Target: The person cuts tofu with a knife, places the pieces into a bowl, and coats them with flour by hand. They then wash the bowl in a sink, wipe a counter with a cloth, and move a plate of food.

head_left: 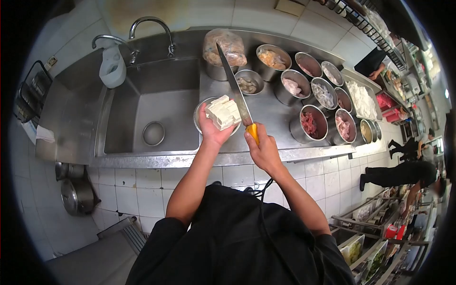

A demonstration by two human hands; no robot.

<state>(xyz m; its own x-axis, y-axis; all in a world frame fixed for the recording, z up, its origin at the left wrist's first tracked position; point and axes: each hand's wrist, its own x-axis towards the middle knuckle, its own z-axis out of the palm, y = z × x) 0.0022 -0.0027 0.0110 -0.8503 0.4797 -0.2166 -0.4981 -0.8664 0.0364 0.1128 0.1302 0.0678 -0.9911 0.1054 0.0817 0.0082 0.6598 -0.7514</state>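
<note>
My left hand [214, 133] is palm up under a block of white tofu [222, 113] cut into cubes, its fingers curved round the sides. Beneath the tofu is a round metal bowl [197, 115], partly hidden by it and by my hand. My right hand [264, 151] is closed round the yellow handle [254, 131] of a large knife. The knife's long blade [236, 88] points up and away to the left, just right of the tofu.
A steel sink [164, 104] with two faucets [151, 20] lies left. Behind the knife are a bagged food bundle [223, 45] and a small bowl [249, 82]. Several metal pots of meat [308, 124] and a white-filled tray [362, 99] stand right. Other people [403, 175] are far right.
</note>
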